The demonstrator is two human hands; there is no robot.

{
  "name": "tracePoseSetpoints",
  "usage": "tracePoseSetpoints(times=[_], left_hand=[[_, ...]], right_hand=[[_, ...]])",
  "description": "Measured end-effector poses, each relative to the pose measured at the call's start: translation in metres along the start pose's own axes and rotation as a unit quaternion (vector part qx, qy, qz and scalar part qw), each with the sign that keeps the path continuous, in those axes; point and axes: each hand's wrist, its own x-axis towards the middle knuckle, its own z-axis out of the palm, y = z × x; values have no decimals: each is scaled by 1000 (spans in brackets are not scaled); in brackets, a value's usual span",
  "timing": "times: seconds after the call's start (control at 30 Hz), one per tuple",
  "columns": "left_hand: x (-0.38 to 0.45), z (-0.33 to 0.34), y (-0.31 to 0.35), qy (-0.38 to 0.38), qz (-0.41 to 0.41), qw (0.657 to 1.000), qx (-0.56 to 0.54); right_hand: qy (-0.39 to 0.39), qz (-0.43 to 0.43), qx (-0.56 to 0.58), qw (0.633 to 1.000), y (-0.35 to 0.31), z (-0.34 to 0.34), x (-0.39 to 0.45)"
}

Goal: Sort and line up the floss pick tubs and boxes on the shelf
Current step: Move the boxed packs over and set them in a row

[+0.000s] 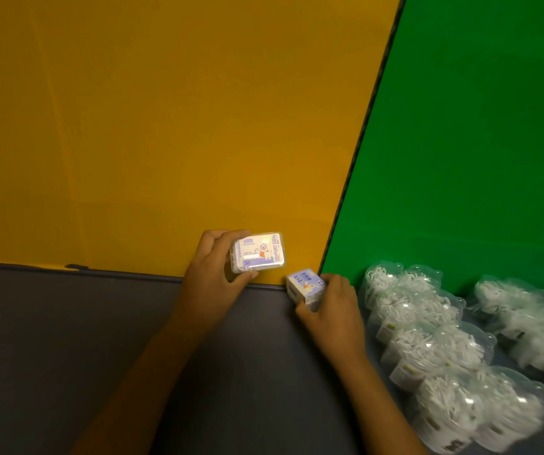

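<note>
A: Left hand (213, 267) had a flat box (258, 252) pinched, thumb under its lower edge, fingers over the top-left corner. Label faced the camera, a cartoon figure and "50" showing.

B: Was it on the shelf (67, 339)?

A: It was up against the yellow backdrop (165, 126), at the shelf's back edge; whether it touched the shelf, I couldn't tell.

B: And the right hand (333, 310)?

A: Curled around a second box (305, 288), at the seam where yellow met the green backdrop (477, 126).

B: The tubs (428, 339)?

A: Clear ones full of white picks, rowed just right of that hand. More further right, blurred.
</note>
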Motion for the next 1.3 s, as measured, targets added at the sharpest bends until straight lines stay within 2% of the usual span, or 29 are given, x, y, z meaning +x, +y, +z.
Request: tracePoseSetpoints(times=[0.17,0.37,0.67,1.03,1.3], left_hand=[[-11,-6,11,28,-35,999,-21],[-37,-10,67,33,-46,993,-101],[-103,-5,156,14,-69,982,-177],[-205,11,287,-38,-92,969,-226],[-227,48,359,-74,-76,966,-236]], right_hand=[[15,-84,58,995,-2,-31,-11],[61,-139,115,982,-3,-99,-42],[125,-129,111,977,47,-177,-119],[119,-99,126,980,121,-274,-246],[150,-72,74,983,170,-339,-292]])
